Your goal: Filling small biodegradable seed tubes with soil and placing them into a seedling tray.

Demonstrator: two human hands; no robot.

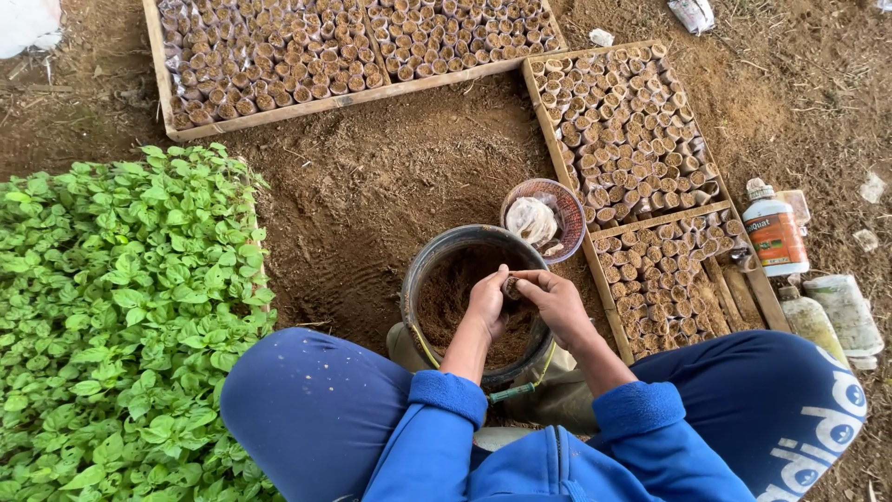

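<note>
My left hand (486, 302) and my right hand (556, 299) meet over a black bucket (437, 256) filled with brown soil. Between the fingertips of both hands sits a small soil-filled seedling pot (510, 286), held above the soil. Both arms wear blue sleeves, and my knees in blue trousers frame the bucket.
A clear bowl (565, 200) with a crumpled plastic bag rests beside the bucket. Wooden trays (544, 102) packed with several small soil pots lie ahead and to the right. Green seedlings (121, 307) cover the left. Bottles (773, 232) stand at the right on bare earth.
</note>
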